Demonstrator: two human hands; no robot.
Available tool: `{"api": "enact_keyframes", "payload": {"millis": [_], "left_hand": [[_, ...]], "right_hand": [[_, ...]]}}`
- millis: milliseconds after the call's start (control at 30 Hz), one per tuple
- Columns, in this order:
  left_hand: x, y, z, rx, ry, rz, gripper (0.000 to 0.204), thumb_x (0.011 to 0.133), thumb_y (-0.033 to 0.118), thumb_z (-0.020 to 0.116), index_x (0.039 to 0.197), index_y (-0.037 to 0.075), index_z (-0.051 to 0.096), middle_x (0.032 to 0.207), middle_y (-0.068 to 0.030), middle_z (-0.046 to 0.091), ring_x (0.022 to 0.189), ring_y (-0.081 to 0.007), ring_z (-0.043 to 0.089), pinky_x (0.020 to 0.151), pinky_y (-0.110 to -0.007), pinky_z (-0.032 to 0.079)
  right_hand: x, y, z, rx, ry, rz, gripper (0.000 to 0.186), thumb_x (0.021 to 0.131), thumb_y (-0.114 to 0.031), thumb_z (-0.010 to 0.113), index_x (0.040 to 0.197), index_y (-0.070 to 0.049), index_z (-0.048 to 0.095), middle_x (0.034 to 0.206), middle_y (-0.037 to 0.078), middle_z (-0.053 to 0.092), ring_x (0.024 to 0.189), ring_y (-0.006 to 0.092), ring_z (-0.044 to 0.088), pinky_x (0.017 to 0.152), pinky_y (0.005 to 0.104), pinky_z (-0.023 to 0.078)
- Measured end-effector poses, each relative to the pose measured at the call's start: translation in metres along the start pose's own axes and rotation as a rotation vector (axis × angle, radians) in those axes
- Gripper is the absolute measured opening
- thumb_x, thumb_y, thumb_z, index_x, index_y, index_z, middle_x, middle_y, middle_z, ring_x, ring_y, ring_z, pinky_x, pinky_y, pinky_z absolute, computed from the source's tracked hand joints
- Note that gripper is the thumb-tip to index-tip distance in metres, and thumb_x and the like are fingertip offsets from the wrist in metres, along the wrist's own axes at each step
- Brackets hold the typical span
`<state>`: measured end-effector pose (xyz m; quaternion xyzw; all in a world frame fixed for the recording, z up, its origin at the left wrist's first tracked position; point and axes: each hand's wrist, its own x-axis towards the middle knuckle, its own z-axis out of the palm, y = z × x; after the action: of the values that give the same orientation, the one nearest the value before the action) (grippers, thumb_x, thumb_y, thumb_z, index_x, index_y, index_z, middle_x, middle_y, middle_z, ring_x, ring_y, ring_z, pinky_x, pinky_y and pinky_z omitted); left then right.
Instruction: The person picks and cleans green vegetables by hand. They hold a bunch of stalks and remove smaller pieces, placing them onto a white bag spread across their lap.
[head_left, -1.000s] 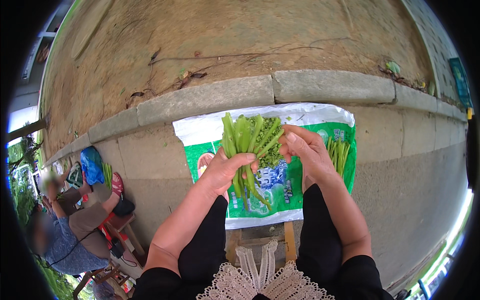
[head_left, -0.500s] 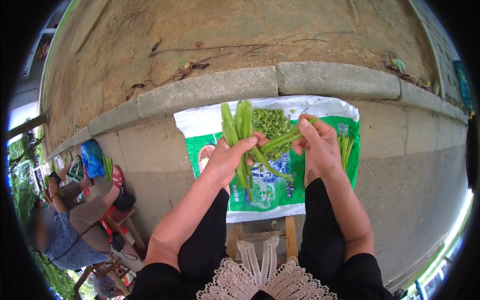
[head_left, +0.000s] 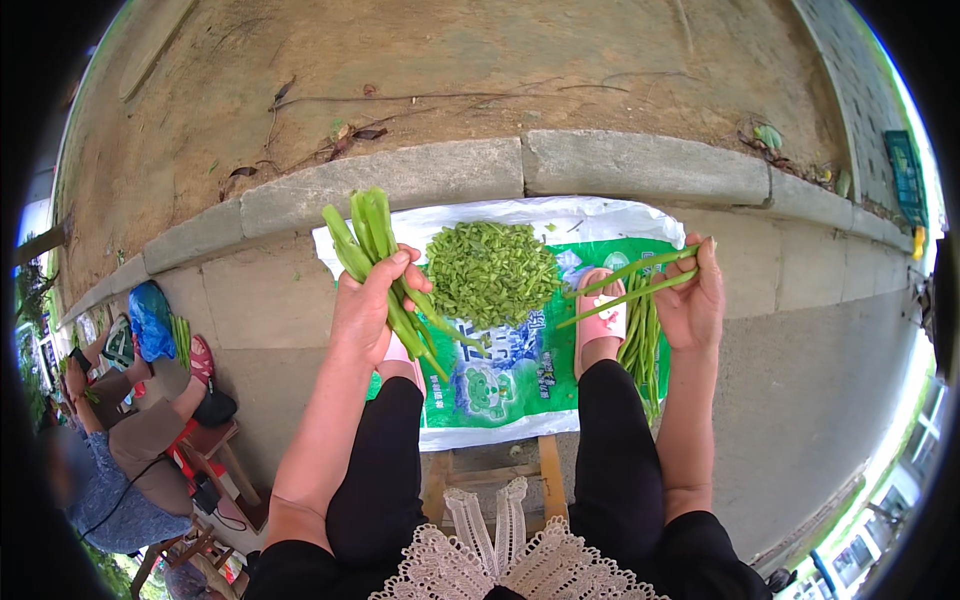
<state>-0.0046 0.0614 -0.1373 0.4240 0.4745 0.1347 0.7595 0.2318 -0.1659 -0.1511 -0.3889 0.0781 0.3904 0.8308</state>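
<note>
My left hand (head_left: 375, 300) is closed round a bunch of thick green stalks (head_left: 372, 228), their cut ends pointing up and thinner ends hanging below. In my right hand (head_left: 697, 295) are two thin green stalks (head_left: 630, 293), pinched by their ends and pointing left over my pink slipper (head_left: 601, 315). Between the hands a heap of chopped green pieces (head_left: 493, 272) lies on a green and white plastic sheet (head_left: 520, 408). A row of long green stalks (head_left: 643, 345) rests on the sheet beside the right slipper, partly behind my right hand.
Beyond the sheet runs a stone kerb (head_left: 640, 163), with bare earth behind it. At left a person (head_left: 130, 490) sits by a wooden stool (head_left: 215, 465), near a blue plastic bag (head_left: 152, 320). A teal crate (head_left: 905, 178) stands far right.
My hands have moved apart: the left went left with its bunch, the right went right with the two thin stalks. The chopped heap and the row of stalks now show more fully.
</note>
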Motion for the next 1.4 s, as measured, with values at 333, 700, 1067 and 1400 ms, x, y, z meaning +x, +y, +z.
{"api": "enact_keyframes", "payload": {"millis": [333,700,1067,1400], "left_hand": [[-0.012,0.001,0.017,0.031,-0.184,-0.1,0.018,0.083,0.016,0.056,0.095,0.002,0.057,0.072,-0.0045,0.058,0.064,-0.012,0.056,0.052,-0.021,0.041],[-0.019,0.007,0.023,0.272,-0.444,-0.088,0.024,0.079,0.018,0.063,0.099,0.004,0.061,0.083,-0.0022,0.062,0.07,-0.0081,0.056,0.056,-0.021,0.044],[-0.022,-0.001,0.03,0.351,-0.431,-0.066,0.033,0.075,0.018,0.071,0.102,0.004,0.059,0.086,-0.0004,0.062,0.077,-0.0073,0.056,0.068,-0.023,0.047],[-0.024,0.002,0.031,0.424,-0.572,-0.123,0.029,0.079,0.021,0.065,0.099,0.002,0.058,0.084,-0.0035,0.063,0.075,-0.0106,0.059,0.066,-0.025,0.048]], "right_hand": [[-0.012,0.03,0.04,-0.503,-0.118,0.266,0.018,0.09,-0.021,0.05,0.088,-0.004,0.056,0.056,0.001,0.054,0.043,0.0059,0.042,0.038,0.0199,0.029],[-0.022,0.054,0.108,-0.855,-0.397,0.399,0.023,0.086,-0.023,0.057,0.083,-0.001,0.061,0.057,-0.002,0.051,0.046,0.0023,0.041,0.04,0.0193,0.032],[-0.021,0.061,0.093,-0.7,-0.45,0.253,0.022,0.086,-0.019,0.056,0.092,0.002,0.057,0.059,0.002,0.054,0.048,0.0056,0.047,0.045,0.0207,0.037],[-0.009,0.047,0.07,-1.116,-0.522,-0.015,0.023,0.082,-0.01,0.059,0.101,0.003,0.058,0.083,0.01,0.063,0.07,0.0146,0.058,0.062,0.026,0.046]]}}
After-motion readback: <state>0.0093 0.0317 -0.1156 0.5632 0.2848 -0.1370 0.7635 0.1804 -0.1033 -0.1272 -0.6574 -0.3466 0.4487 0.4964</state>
